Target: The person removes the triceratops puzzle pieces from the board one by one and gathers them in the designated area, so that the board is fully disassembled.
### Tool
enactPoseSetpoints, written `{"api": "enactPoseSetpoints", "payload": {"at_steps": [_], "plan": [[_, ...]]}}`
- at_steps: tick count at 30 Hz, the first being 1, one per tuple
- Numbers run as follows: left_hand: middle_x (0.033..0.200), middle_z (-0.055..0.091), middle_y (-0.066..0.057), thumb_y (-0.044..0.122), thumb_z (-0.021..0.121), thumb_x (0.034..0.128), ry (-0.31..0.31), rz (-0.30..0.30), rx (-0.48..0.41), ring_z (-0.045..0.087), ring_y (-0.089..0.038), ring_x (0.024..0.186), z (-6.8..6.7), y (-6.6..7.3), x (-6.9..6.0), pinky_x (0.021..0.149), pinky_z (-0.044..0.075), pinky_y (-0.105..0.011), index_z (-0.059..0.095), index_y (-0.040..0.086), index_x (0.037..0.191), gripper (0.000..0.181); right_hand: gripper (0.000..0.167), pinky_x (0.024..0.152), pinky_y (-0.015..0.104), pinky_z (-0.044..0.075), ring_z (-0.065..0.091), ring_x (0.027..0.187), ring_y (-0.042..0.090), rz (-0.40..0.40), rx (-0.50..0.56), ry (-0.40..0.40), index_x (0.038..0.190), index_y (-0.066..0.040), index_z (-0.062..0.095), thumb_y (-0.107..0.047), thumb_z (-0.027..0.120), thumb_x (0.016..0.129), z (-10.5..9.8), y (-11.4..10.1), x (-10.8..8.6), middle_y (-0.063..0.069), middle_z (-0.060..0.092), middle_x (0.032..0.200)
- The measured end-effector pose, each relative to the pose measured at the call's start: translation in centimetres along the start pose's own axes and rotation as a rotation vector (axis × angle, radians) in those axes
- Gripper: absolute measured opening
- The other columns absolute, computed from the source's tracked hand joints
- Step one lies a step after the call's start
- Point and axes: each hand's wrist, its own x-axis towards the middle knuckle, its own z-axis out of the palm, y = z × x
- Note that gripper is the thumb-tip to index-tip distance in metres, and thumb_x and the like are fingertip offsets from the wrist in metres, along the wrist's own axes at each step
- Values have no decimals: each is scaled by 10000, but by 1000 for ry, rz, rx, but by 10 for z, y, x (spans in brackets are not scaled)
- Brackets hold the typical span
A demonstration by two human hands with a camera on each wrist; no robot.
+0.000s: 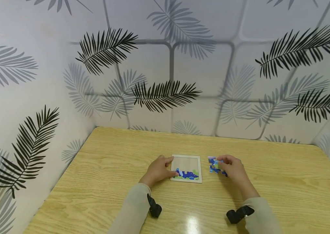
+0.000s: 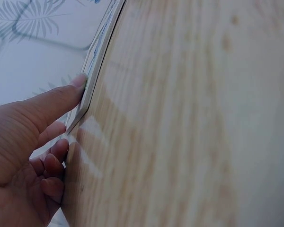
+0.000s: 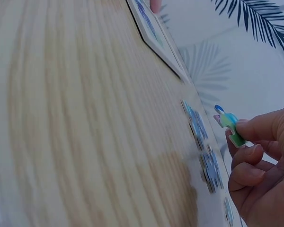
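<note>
A square wooden puzzle tray (image 1: pixel 200 169) with a pale rim lies on the table. Along its lower part are fitted blue and green pieces (image 1: pixel 189 175); the upper part shows bare wood. My left hand (image 1: pixel 159 169) rests at the tray's left side, its thumb (image 2: pixel 61 101) extended onto the rim and the index finger near the upper corner. To the right of the tray, my right hand (image 1: pixel 233 169) pinches a green and blue puzzle piece (image 3: pixel 234 127) between thumb and fingers, above several loose puzzle pieces (image 1: pixel 211 159). Part of these is hidden behind the hand.
The wood-grain table (image 1: pixel 109 162) runs back to a wall (image 1: pixel 153 65) printed with leaves. Another leaf-printed wall stands at the left. A black wrist camera (image 1: pixel 154 208) is strapped on the left wrist, and another (image 1: pixel 236 215) on the right.
</note>
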Motion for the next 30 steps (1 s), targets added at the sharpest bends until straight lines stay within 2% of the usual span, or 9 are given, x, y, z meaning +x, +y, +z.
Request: {"api": "enactPoseSetpoints", "payload": {"at_steps": [5, 14, 20, 30], "plan": [[784, 337, -14, 338, 799, 752, 1, 9, -9, 321, -150, 678, -1, 0, -1, 616, 256, -279, 474, 132, 1401, 754, 250, 731, 329, 387, 423, 968, 267, 36, -12, 21, 1145, 0, 613, -135, 553, 943, -17, 12, -3, 147, 486, 1083], [782, 339, -11, 338, 800, 751, 1, 7, -2, 326, -144, 683, 0, -1, 0, 616, 256, -273, 478, 118, 1396, 754, 263, 664, 281, 419, 460, 862, 222, 33, -50, 35, 1129, 42, 604, -138, 554, 944, -39, 32, -8, 117, 533, 995], [783, 338, -5, 340, 802, 748, 1, 8, 5, 330, -138, 689, 1, -1, -1, 620, 262, -273, 481, 117, 1394, 756, 257, 671, 298, 406, 464, 855, 231, 34, -93, 26, 1085, 48, 608, -162, 572, 941, -45, 39, -11, 132, 556, 993], [783, 341, -6, 341, 800, 749, 2, 8, 0, 329, -140, 684, 0, -1, 0, 619, 266, -278, 479, 127, 1397, 754, 221, 667, 309, 408, 504, 864, 265, 43, -141, 34, 1060, 55, 604, -116, 580, 922, -45, 41, -12, 190, 588, 1011]]}}
